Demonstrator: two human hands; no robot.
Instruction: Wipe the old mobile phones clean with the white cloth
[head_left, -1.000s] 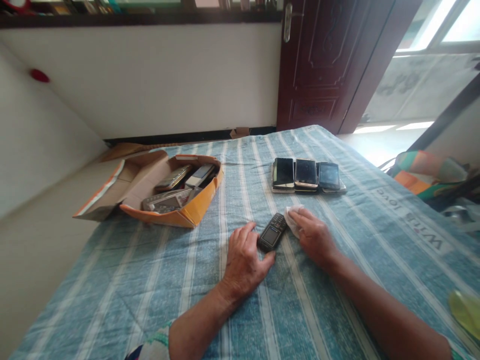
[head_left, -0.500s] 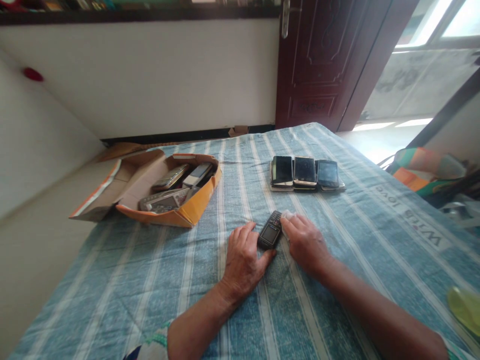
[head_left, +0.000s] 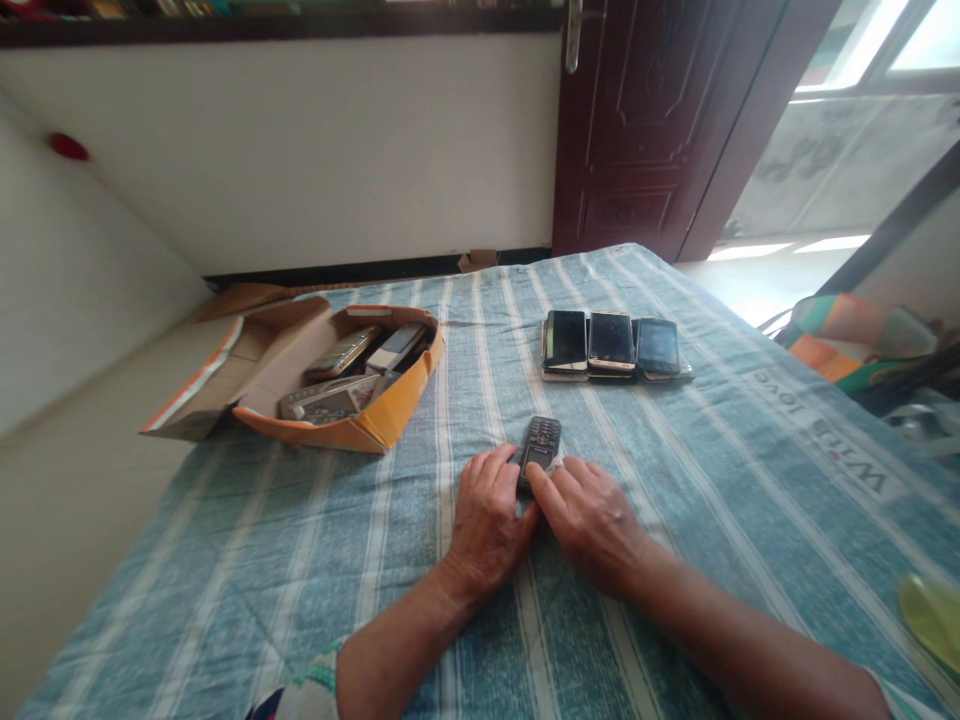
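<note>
A dark keypad mobile phone lies on the striped blue cloth, its keys toward the far side and its small screen nearer me. My left hand grips the phone along its left and near edges. My right hand is closed on a white tissue, mostly hidden under the fingers. Its fingertips press at the screen and the right side of the phone, covering part of the screen.
An open orange cardboard box with several old phones stands at the left. Stacked phones form three piles at the back right. A yellow-green object lies at the right edge. Beyond the table is a dark red door.
My right hand has moved with the tissue from the keypad end down toward the screen end. The phone has turned slightly; my left hand stays on it.
</note>
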